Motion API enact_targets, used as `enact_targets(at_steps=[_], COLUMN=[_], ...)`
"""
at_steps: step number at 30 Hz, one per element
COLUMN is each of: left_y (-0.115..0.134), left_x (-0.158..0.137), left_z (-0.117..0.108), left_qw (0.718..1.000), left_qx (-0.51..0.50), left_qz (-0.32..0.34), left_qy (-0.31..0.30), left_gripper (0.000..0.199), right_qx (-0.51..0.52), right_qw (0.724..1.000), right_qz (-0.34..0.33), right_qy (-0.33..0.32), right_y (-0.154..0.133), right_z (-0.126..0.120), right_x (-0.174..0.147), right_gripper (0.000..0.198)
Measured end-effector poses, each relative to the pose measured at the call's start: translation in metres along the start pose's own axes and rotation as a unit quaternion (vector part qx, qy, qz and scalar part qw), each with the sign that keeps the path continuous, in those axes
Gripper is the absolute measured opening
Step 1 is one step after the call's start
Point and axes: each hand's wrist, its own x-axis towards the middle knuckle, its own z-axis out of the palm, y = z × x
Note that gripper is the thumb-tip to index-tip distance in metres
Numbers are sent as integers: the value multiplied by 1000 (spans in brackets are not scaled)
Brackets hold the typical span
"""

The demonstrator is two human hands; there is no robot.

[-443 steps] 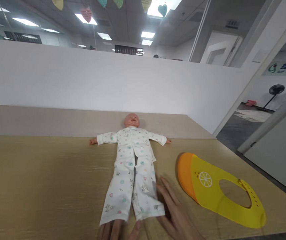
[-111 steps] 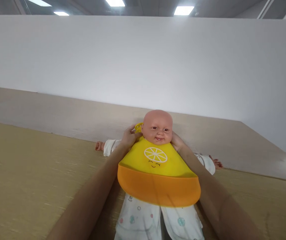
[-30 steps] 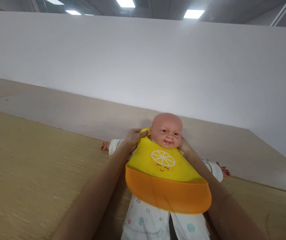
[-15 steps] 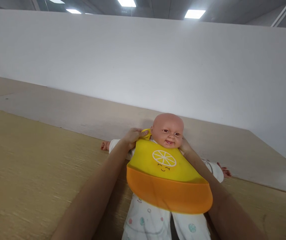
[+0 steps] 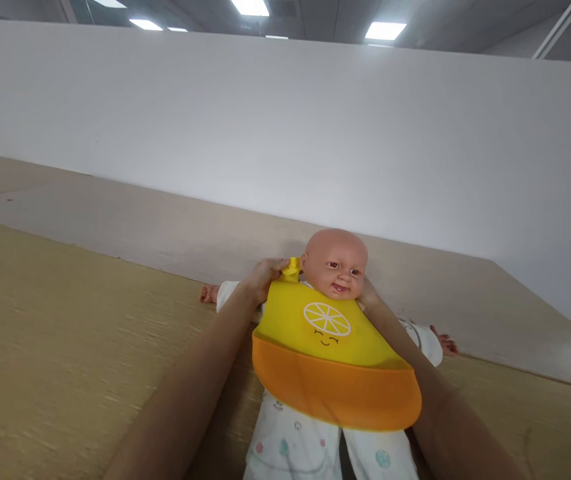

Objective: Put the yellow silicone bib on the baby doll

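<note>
A baby doll (image 5: 336, 263) in white patterned clothes lies face up, arms stretched out to both sides. Over its chest is a yellow silicone bib (image 5: 285, 313) with a lemon-slice print and an orange catch pocket along the bottom. My left hand (image 5: 264, 277) is closed on the yellow neck strap of the bib, beside the doll's head. On the other side, my right hand (image 5: 369, 295) reaches behind the doll's neck; its fingers are hidden there by the head.
The doll rests on a wooden surface (image 5: 65, 320) with a paler board (image 5: 175, 220) behind it. A white wall panel (image 5: 285, 127) rises at the back, with ceiling lights above.
The strap end at my left hand has turned and now stands more upright. My right hand stays behind the doll's neck, and the doll's head has barely shifted.
</note>
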Motion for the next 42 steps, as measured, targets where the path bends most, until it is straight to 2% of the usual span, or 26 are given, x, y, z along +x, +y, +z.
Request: enact_targets(at_steps=[5,8,11,14,19,22,25,28,30,31,33,36,39,42], left_y=[3,5,8,11,12,13,16,20,22,22,23,22,22,21], left_x=[1,1,-1,-5,-5,-3,-3,-6,-7,-7,-7,-5,-3,-3], left_z=[3,4,6,9,8,4,4,7,7,6,3,-3,-7,-8], left_qw=[1000,997,990,979,955,912,834,757,735,736,757,829,908,948], left_qx=[21,76,138,201,282,385,520,621,646,646,623,530,392,284], left_qz=[-14,9,41,43,42,37,34,40,43,43,42,54,83,123], left_qy=[8,19,11,8,78,137,180,199,201,199,193,171,119,69], left_gripper=[23,18,22,27,27,21,17,20,26,28,28,25,33,40], right_qx=[-16,-7,-6,-6,-3,-9,-10,-13,-17,-18,-16,-17,-28,-38], right_qw=[1000,1000,999,998,998,998,998,998,999,999,999,999,999,999], right_qz=[6,27,35,53,54,49,49,47,45,44,39,35,35,22], right_qy=[-9,-10,-21,-31,-34,-36,-43,-35,-25,-20,-11,-5,-18,-7], right_y=[1,-1,-2,-2,-1,-1,0,1,1,2,2,3,1,-1], right_z=[-2,-1,0,-1,-1,1,1,0,-1,-2,-2,-3,-3,-2], right_x=[2,1,0,0,0,0,0,2,2,3,3,2,2,2], right_gripper=[28,23,21,17,21,24,25,28,29,29,29,31,32,31])
